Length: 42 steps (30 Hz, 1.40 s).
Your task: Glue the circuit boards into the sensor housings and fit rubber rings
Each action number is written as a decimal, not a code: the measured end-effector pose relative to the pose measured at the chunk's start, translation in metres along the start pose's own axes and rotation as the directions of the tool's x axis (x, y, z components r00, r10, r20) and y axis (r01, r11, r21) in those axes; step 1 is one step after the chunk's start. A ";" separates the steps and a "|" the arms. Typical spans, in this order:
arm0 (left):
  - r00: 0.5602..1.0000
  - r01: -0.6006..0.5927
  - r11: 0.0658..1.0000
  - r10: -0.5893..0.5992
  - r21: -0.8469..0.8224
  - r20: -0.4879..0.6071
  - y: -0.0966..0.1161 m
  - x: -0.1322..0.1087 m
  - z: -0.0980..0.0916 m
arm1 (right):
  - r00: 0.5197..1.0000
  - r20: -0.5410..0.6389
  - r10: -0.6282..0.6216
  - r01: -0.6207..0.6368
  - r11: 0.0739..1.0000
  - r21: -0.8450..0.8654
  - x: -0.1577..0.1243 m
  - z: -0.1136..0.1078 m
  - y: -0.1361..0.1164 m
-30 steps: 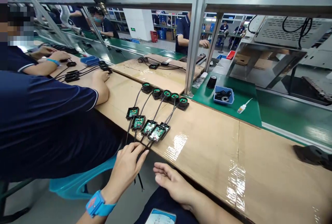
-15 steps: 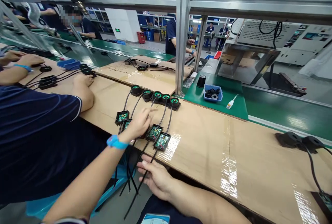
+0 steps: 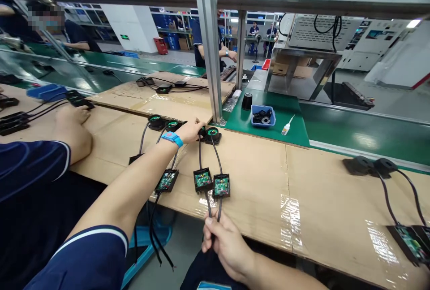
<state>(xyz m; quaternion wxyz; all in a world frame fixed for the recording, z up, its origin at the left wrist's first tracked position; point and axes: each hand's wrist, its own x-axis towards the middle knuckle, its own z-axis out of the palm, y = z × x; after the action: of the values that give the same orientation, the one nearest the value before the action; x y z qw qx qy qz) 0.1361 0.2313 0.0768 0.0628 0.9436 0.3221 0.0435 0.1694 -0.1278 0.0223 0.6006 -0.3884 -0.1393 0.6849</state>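
Round black housings with green insides lie in a row on the cardboard-covered bench; one housing (image 3: 213, 134) is at the row's right end. My left hand (image 3: 190, 131), wearing a blue wristband, reaches over the row, its curled fingers gripping the housing beside that one, which they partly cover. Black cables run from the housings to open black boxes with green circuit boards, among them a left box (image 3: 203, 179) and a right box (image 3: 221, 185). Below these two, my right hand (image 3: 226, 243) is closed around their black cables at the bench's front edge. Another box (image 3: 167, 181) sits under my left forearm.
A co-worker's arm (image 3: 72, 131) rests on the bench at left, beside more black parts. Behind the row stands a metal post (image 3: 207, 57). A blue bin (image 3: 263, 116) of black parts, a black cup (image 3: 247, 101) and a small bottle (image 3: 285, 129) are on a green mat.
My left hand has moved from above the boxes up to the housings. My right hand, formerly open by the cables, has closed on them, and the two right boxes have shifted right, away from the others.
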 end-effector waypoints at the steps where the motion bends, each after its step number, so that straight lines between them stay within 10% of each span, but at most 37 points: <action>1: 1.000 0.000 1.000 0.000 -0.002 0.021 0.000 0.002 -0.001 | 0.999 -0.026 -0.026 0.026 1.000 -0.017 -0.005 -0.007 -0.008; 13: 0.945 -0.099 0.925 0.203 -0.368 0.256 0.032 -0.011 0.007 | 0.954 -0.185 -0.234 0.178 0.944 -0.277 -0.069 -0.084 -0.081; 20: 0.885 -0.158 0.765 0.390 -0.624 0.255 0.107 -0.010 0.029 | 0.835 -0.445 -0.324 0.094 0.880 -0.465 -0.141 -0.139 -0.140; 30: 0.866 -0.339 0.658 0.498 -0.672 0.051 0.235 -0.023 0.062 | 0.614 -0.426 -0.664 -0.286 0.316 -0.905 -0.228 -0.244 -0.244; 36: 0.954 -0.295 0.871 0.242 -0.392 -0.180 0.213 0.057 0.029 | 0.515 -0.207 -0.831 -0.467 -0.070 -0.881 -0.205 -0.264 -0.254; 42: 0.929 -0.314 0.948 0.297 -0.046 -0.222 0.185 0.171 0.006 | 0.672 -0.129 -0.729 -0.212 -0.023 -0.977 -0.109 -0.229 -0.281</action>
<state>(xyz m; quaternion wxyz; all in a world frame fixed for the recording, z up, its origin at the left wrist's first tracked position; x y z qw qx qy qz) 0.3835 0.1901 0.1049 0.0586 0.9688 0.1739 0.1663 0.5274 -0.2249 0.0955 0.2936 -0.8527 -0.4279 0.0600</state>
